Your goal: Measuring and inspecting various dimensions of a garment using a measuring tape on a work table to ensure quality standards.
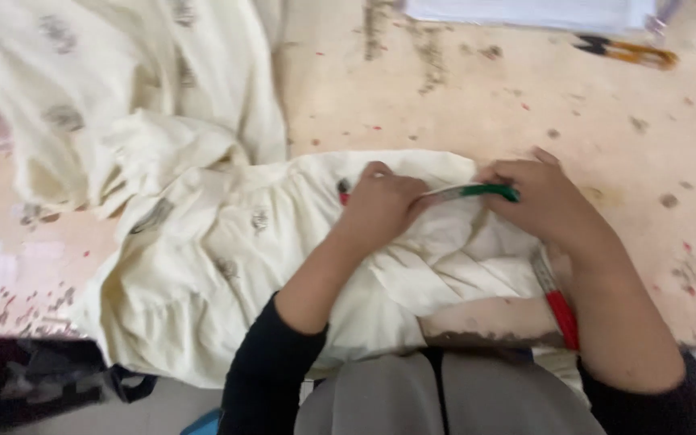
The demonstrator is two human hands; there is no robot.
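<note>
Grey-trousered knees [437,399] sit closest, tucked under the edge of a worn, paint-flecked bench [477,97]. Cream printed cloth [203,242] lies heaped across it. Over the cloth, the left hand [380,205] is closed on one end of a measuring tape [477,192], and the right hand [537,201] is closed on its green stretch; the tape's red part trails down beside the right wrist. Yellow-handled scissors [626,52] lie well apart, at the far edge.
</note>
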